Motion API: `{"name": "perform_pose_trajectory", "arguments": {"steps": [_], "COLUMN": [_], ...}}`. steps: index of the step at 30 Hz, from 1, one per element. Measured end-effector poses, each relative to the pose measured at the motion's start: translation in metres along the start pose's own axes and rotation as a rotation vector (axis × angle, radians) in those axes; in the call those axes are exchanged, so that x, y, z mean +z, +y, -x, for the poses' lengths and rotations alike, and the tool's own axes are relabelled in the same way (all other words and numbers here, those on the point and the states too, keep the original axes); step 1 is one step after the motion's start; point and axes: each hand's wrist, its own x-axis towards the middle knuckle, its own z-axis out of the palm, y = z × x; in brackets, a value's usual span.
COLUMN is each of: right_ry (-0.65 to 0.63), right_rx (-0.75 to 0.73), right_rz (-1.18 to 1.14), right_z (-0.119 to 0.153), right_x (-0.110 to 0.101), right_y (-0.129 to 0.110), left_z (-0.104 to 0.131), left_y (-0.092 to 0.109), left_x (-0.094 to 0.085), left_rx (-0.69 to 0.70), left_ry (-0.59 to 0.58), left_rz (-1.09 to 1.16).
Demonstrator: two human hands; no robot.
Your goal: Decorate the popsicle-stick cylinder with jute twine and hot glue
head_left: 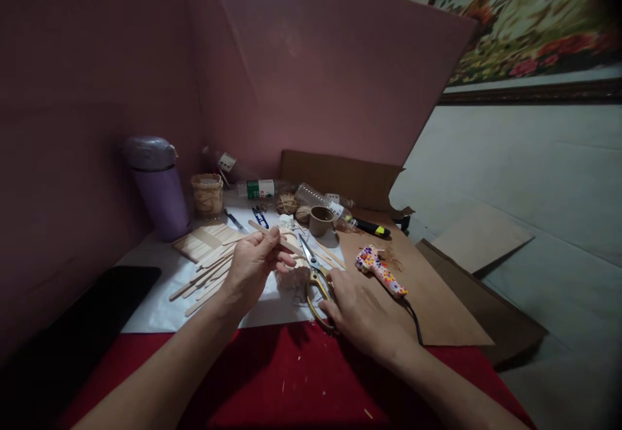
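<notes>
A flat wooden craft stick (pixel 290 246) is pinched between the thumb and fingers of my left hand (pixel 250 263), tilted across the middle of the table. My right hand (pixel 357 307) grips the gold handle of a pair of scissors (pixel 313 263), whose blades point away from me, close to the stick's right end. Beside my left hand, more craft sticks (pixel 207 281) lie loose on white paper (pixel 146 307). A banded bundle of sticks (pixel 194 243) rests behind them. Pale scraps (pixel 291 281) lie beneath my hands, partly hidden.
A patterned glue gun (pixel 381 271) lies on cardboard (pixel 437 313) at right. Behind are a brown cup (pixel 321 221), twine balls (pixel 288 203), plastic bottles (pixel 260 189), a cutter (pixel 372 227) and a decorated pot (pixel 207 195). A purple tumbler (pixel 162 197) stands left; red cloth (pixel 272 378) covers the front.
</notes>
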Motion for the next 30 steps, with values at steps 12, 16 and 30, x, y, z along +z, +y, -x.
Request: {"name": "perform_pose_trajectory", "arguments": {"steps": [12,16,30], "right_ry": [-0.047,-0.002,-0.232], "right_rx": [-0.004,-0.012,0.33], "right_rz": [-0.131,-0.132,-1.192], "right_z": [-0.011,-0.015,-0.008], "right_x": [0.008,0.01,0.003], "right_y": [0.005,0.008,0.029], "left_z": [0.0,-0.001,-0.04], "left_y": [-0.005,-0.005,0.044], "left_x": [-0.006,-0.007,-0.059], "left_rx": [0.036,0.074,0.403], "left_ry": [-0.087,-0.017,0.509], "left_rz": [-0.116,-0.248,-0.505]}}
